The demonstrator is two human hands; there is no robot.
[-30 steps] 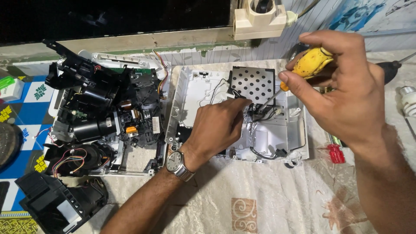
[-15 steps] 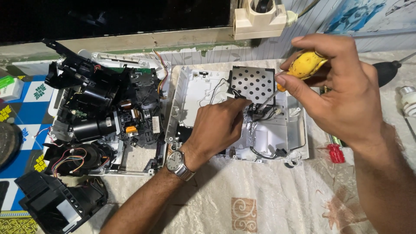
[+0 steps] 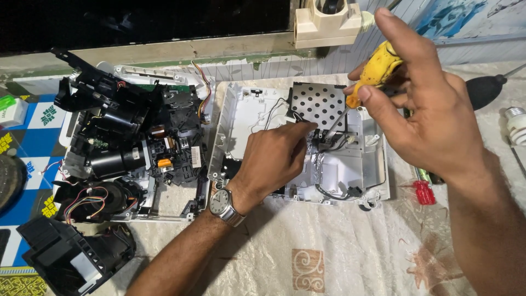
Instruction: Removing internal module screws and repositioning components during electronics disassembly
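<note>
My right hand (image 3: 424,101) grips a yellow-handled screwdriver (image 3: 375,68); its thin shaft slants down-left to a black part beside the perforated metal plate (image 3: 318,104). That plate sits in an opened white plastic casing (image 3: 241,118) on the cloth. My left hand (image 3: 271,164), with a wristwatch (image 3: 222,203), rests inside the casing, fingers pressed near the black wires (image 3: 334,192) close to the screwdriver tip. What the fingers pinch is hidden.
A black disassembled device body with lens barrel (image 3: 120,159) and coloured wires lies at left, a black housing piece (image 3: 60,257) below it. A red-handled tool (image 3: 423,192), a black-handled tool (image 3: 485,90) and a bulb (image 3: 515,123) lie right. A beige socket block (image 3: 329,22) sits behind.
My right hand has tilted the screwdriver more upright and shifted slightly up and left over the casing. The left hand stays put.
</note>
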